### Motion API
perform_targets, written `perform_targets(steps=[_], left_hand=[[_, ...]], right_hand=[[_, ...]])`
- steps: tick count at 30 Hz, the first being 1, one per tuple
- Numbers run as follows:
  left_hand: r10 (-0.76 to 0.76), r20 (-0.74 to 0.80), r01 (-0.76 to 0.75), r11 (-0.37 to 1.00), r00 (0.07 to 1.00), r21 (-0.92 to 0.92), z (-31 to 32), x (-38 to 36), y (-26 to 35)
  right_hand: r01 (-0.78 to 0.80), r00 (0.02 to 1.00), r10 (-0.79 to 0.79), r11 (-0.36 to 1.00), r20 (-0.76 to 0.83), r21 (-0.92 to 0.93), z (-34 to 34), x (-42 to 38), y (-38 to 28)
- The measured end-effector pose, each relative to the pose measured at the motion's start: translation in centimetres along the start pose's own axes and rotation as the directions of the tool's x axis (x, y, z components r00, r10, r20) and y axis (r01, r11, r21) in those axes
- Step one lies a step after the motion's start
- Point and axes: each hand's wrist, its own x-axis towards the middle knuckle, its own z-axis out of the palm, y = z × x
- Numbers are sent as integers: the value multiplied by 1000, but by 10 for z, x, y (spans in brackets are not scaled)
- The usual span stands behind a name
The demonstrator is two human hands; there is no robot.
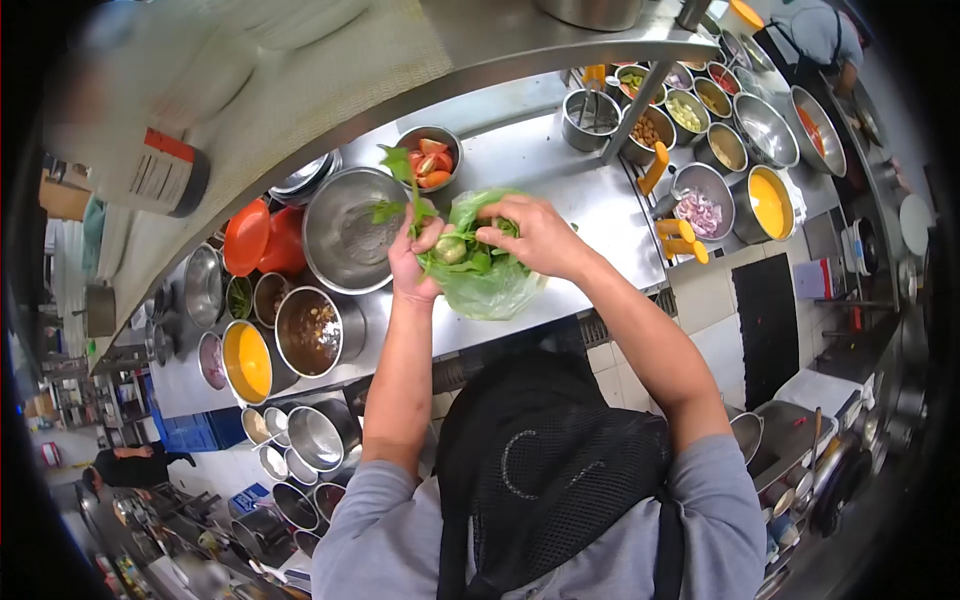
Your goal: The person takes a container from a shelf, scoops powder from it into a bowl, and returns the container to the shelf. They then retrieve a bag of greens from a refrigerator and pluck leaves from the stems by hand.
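Observation:
Above the steel counter, my left hand (412, 258) is closed around leafy green herbs (408, 170), whose stem and leaves stick up past the fingers. A thin, pale green plastic bag (490, 292) hangs between my hands, more greens bunched in its mouth. My right hand (540, 238) curls over the bag's opening, its fingers closed on greens there. A round pale green piece (449, 248) shows among the leaves beside my left fingers. Just left of my left hand sits a wide steel bowl (325, 225), and behind it a bowl of cut tomatoes (430, 165).
Pots of brown liquid (308, 330) and yellow liquid (247, 360) stand at left. On the right are sliced onions (698, 212), another yellow pot (768, 205) and several ingredient tins. A steel shelf (560, 55) runs overhead. Other people (815, 35) are in the background.

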Motion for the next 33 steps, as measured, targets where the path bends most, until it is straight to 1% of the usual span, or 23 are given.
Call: perform_targets(steps=[1, 2, 4, 6, 8, 9, 10, 11, 12, 13, 14, 16, 17, 19, 22, 23, 24, 26, 27, 29, 30, 32, 33], left_hand=[[-25, -35, 25, 1000, 999, 2, 7, -1, 2], [-9, -39, 9, 1000, 999, 0, 9, -1, 3], [-41, 92, 35, 997, 995, 67, 11, 0, 8], [-6, 64, 1, 998, 998, 69, 10, 1, 8], [-40, 145, 30, 997, 989, 66, -5, 5, 5], [2, 29, -7, 985, 1000, 170, 0, 7, 4], [2, 36, -8, 986, 999, 169, 5, 7, 5], [98, -44, -77, 936, 994, 343, 10, 5, 7], [210, -105, -128, 851, 972, 510, 17, 5, 11], [212, -66, -136, 805, 975, 578, 8, 4, 16], [213, -67, -137, 805, 975, 577, 7, 4, 15], [375, -234, -113, 706, 897, 699, 16, 7, 11], [381, -227, -122, 704, 896, 700, 18, 7, 10], [426, -103, -216, 636, 899, 741, 21, 8, 6], [463, -105, -221, 596, 880, 772, 30, 15, 2], [501, -121, -214, 559, 857, 801, 27, 19, 1], [501, -121, -214, 559, 857, 801, 18, 20, 1], [577, -14, -104, 171, 816, 980, 1, 20, 2], [573, -13, -103, 171, 819, 980, 0, 17, 7], [527, -25, 56, -44, 849, 997, -6, 1, 13], [516, -38, 68, -39, 856, 997, -6, -8, 12], [657, 37, -101, 59, 753, 993, 5, -17, 9], [649, 41, -109, 65, 760, 992, 13, -24, 9]], right_hand=[[27, 1000, -27, 999, -8, -31, -2, 2, -7], [56, 998, -57, 996, -14, -63, -4, 4, -15], [85, 996, -85, 996, 14, -31, -9, 2, -23], [119, 992, -119, 993, 32, -5, -7, 7, -23], [167, 980, -159, 984, 118, -67, 4, 7, -13], [187, 978, -179, 980, 104, -71, 6, 9, -11], [190, 978, -181, 979, 102, -77, 2, 8, -10], [159, 986, -151, 981, 72, -115, -3, 6, -9], [129, 991, -124, 980, 43, -151, -10, 8, -12], [133, 991, -127, 979, 46, -153, -14, 9, -14], [143, 990, -140, 969, 32, -202, -17, 9, -15], [164, 986, -164, 953, 21, -256, -25, 12, -21], [122, 992, -129, 968, -14, -221, -29, 14, -25], [39, 995, -53, 988, -90, -151, -36, 16, -33], [28, 992, -45, 989, -120, -146, -45, 20, -34], [-56, 993, 47, 994, -106, -91, -48, 22, -35], [-56, 993, 46, 994, -106, -91, -48, 22, -27], [-125, 988, 120, 990, -94, -57, -44, 18, -4], [-128, 988, 122, 990, -98, -56, -46, 15, -1], [-184, 974, 190, 981, -121, 65, -47, 1, 6], [-240, 962, 251, 964, -104, 112, -54, -4, 4], [-238, 953, 260, 961, -158, 144, -67, -15, 4], [-241, 950, 262, 961, -168, 136, -73, -20, 5]])
